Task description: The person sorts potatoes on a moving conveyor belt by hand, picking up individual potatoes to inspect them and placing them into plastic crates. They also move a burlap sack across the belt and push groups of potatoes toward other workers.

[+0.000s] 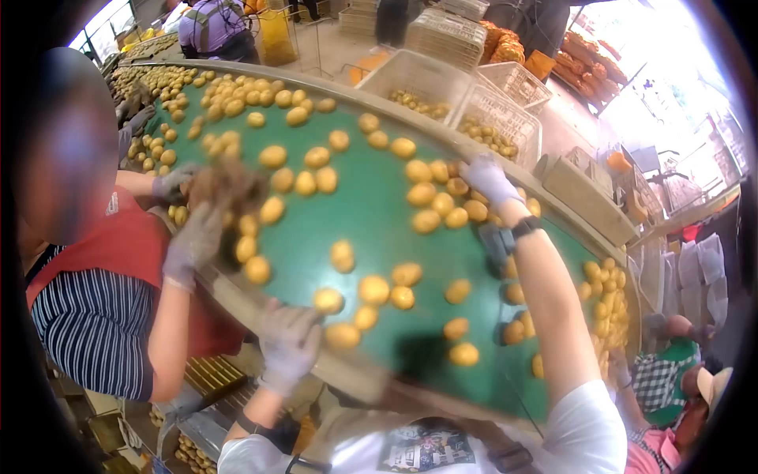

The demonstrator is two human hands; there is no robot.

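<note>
A round green sorting table (371, 213) is strewn with several yellow round fruits (373, 289). My right hand (488, 178), in a pale glove with a dark watch on the wrist, reaches across to the far rim and lies on a cluster of fruits (442, 204); blur hides whether its fingers grip one. My left hand (289, 338), gloved in grey, rests knuckles up on the near rim with nothing in it, just left of a fruit (328, 300).
A co-worker in a red apron and striped shirt stands at the left, with gloved hands (196, 237) at the rim holding something brown. White crates (505, 118) with fruits stand beyond the far rim. More people work at the back and lower right.
</note>
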